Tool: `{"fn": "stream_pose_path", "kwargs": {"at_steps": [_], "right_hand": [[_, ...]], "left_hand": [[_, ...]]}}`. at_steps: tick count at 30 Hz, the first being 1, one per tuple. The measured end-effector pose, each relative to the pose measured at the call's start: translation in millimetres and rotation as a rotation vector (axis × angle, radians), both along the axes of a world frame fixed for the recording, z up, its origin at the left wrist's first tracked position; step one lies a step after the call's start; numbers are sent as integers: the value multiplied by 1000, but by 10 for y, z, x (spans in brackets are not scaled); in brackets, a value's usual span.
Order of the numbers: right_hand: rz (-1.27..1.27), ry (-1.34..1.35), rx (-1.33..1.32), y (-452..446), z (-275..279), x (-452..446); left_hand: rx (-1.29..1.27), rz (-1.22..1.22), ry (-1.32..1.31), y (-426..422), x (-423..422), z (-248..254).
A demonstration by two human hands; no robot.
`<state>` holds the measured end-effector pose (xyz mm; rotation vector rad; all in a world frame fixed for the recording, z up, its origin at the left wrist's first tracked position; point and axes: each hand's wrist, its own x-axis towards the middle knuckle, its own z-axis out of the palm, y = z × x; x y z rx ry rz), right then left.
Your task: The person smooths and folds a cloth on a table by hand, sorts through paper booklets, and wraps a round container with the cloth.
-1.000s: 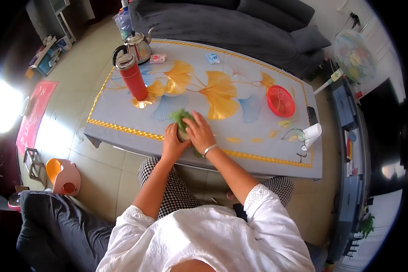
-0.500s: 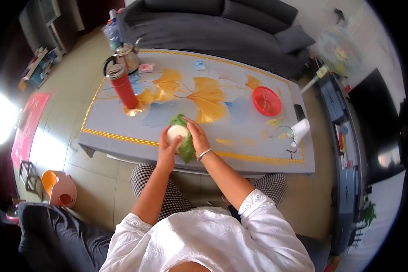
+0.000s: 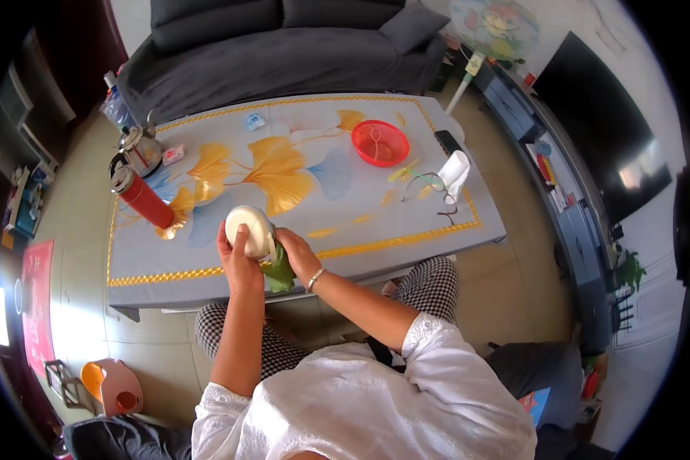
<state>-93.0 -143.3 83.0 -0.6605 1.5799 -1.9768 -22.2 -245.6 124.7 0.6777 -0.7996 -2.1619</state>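
Note:
My left hand (image 3: pixel 242 267) grips a round cream-white object (image 3: pixel 250 230) above the near edge of the table, its thumb across the flat face. A thin pale strip shows at that object's right side; its exact kind is unclear. My right hand (image 3: pixel 299 259), with a bracelet on the wrist, is closed around a crumpled green cloth (image 3: pixel 279 273) that hangs below the round object. Part of the cloth is hidden behind the hands and the object.
The low table (image 3: pixel 230 264) has a patterned grey cover. On it stand a red thermos (image 3: pixel 147 201), a metal kettle (image 3: pixel 141 152), a red bowl (image 3: pixel 380 144), glasses (image 3: pixel 446 201), a white cup-like item (image 3: pixel 454 170) and a phone (image 3: pixel 448 142). A sofa (image 3: pixel 268 61) is behind.
The round object has risen and tilted, showing more of its face. The green cloth has slipped from around it to below, in my right hand. The view has turned right.

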Motion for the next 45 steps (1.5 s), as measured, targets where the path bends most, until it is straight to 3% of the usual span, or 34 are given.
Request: {"fn": "stream_pose_path", "kwargs": {"at_steps": [4,6,8,10,14,17,18,19,20,22,23,25,26,28,32,38,40,41,42,44,45], "right_hand": [[12,-62,234,308,312,-81],[-122,114,382,464,376,-161],[-124,69,326,644,237,-310],[-164,-124,186,851,169,-456],[-418,-446,204,1310,178,-964],[-535,-563,207,1543,-242,-1522],[-557,-658,184,1594,-368,-1667],[-411,-747,120,1645,-273,-1677],[-392,-748,126,1786,-236,-1763],[-60,-860,-11,1984,-101,-1849],[-47,-862,-4,1923,-61,-1771],[-396,-800,203,1747,381,-1360],[-392,-797,211,1767,286,-1334],[-142,-750,381,1825,103,-1293],[-38,-669,508,1767,134,-1022],[322,-376,398,1283,754,-518],[370,-70,485,1071,840,-398],[487,-92,487,978,932,-370],[496,-89,486,915,930,-368],[576,-68,429,806,919,-369],[565,-38,390,763,947,-382]], "left_hand": [[-71,-38,25,345,-227,66],[-90,-91,40,504,-277,83],[-117,-248,51,564,-328,-18],[-163,-291,21,580,-336,-137],[-295,-378,-226,471,-189,-310],[-444,-411,-373,308,-119,-631],[-603,-433,-438,270,-97,-693],[-763,-454,-505,225,-61,-723],[-759,-437,-514,196,-28,-724],[-839,-394,-524,174,39,-728],[-833,-382,-531,133,75,-747],[-838,-399,-527,71,120,-790],[-830,-393,-527,64,148,-791],[-846,-377,-521,60,180,-782],[-851,-426,-483,29,167,-839],[-788,-397,-458,83,204,-353],[-312,-483,-362,194,207,80],[-226,-529,-308,202,222,233],[-227,-519,-309,125,216,195],[-474,-590,-259,-108,202,-32],[-486,-462,-178,-170,196,-151]]}}
